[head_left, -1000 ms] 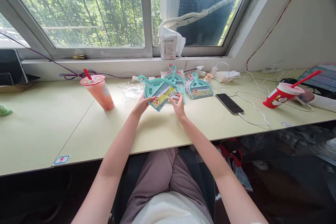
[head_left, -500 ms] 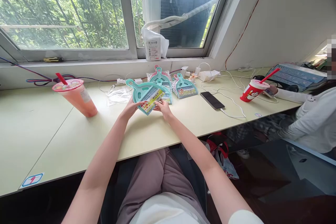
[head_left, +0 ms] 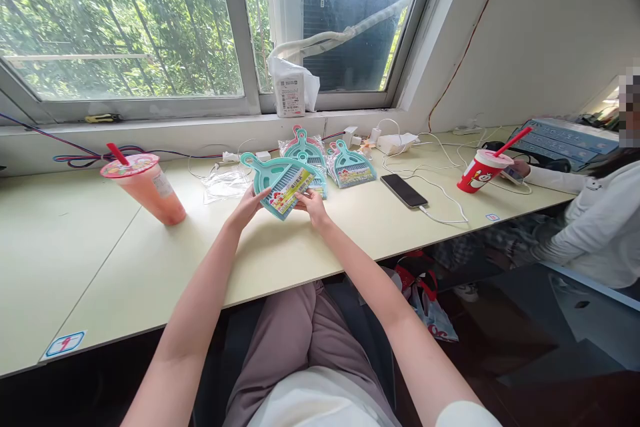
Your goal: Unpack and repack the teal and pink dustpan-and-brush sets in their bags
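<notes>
A small teal dustpan and brush set [head_left: 267, 175] with a yellow printed label is held tilted above the table. My left hand [head_left: 249, 205] grips its left side, thumb on the front. On the lower right side, my right hand [head_left: 313, 207] pinches the set near the label. Another teal set, partly hidden, lies right behind it. Beyond stand a plastic-wrapped set [head_left: 304, 144] with pink showing and a teal set [head_left: 353, 168] to the right. Clear plastic wrapping [head_left: 226, 183] lies left of my hands.
A tall pink drink cup [head_left: 150, 190] stands left, a red cup [head_left: 481, 172] right. A phone [head_left: 404, 191] lies charging on the table [head_left: 280, 260]. Cables run along the wall. A person in a white sleeve [head_left: 595, 227] sits at the right. A tissue pack [head_left: 290, 95] is on the sill.
Both hands keep hold of the dustpan set in almost the same place. Only a slight shift of the camera view shows.
</notes>
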`<state>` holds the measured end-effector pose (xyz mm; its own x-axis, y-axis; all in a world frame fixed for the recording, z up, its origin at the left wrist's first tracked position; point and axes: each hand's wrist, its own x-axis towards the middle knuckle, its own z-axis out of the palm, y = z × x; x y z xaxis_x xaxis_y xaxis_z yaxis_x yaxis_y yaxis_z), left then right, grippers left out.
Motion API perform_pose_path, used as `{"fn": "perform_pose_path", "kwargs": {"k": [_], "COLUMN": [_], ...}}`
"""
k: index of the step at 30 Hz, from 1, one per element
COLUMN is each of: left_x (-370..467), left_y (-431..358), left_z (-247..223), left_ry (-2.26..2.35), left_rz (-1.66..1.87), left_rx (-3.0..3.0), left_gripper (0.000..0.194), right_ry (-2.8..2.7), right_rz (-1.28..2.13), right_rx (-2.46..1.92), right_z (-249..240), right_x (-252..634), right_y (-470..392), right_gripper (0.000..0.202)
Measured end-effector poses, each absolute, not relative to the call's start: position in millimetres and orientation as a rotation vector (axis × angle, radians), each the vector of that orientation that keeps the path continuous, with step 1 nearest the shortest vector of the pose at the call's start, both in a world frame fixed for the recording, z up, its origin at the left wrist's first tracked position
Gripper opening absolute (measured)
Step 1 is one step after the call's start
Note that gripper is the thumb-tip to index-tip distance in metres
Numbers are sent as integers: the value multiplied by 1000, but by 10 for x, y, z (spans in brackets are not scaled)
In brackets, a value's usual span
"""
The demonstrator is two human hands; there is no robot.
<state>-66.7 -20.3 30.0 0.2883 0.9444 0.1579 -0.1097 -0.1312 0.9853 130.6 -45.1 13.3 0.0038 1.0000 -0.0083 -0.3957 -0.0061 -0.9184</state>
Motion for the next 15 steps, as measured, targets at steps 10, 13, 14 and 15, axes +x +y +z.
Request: {"fn": "perform_pose_path", "kwargs": {"k": [10, 13, 14, 15], "left_x": [-1188, -1214, -1212, -1210], "left_y": [6, -41, -48, -50], "left_z": [8, -39, -41, -41], "left_ry": [1919, 2051, 2087, 2112], "left_rz": [1276, 1093, 1133, 1205], "left_rx": [1761, 1780, 1775, 1773], "left_gripper": [32, 29, 31, 32], "right_ry": [-881, -884, -889, -894], "right_rz": [1354, 1340, 1341, 1341], "right_rx": [-942, -942, -939, -937], "right_z": [80, 56, 51, 49], "right_x": [1325, 1329, 1333, 1336], "right_y": [-464, -466, -467, -468], "right_gripper": [15, 17, 18, 18]}}
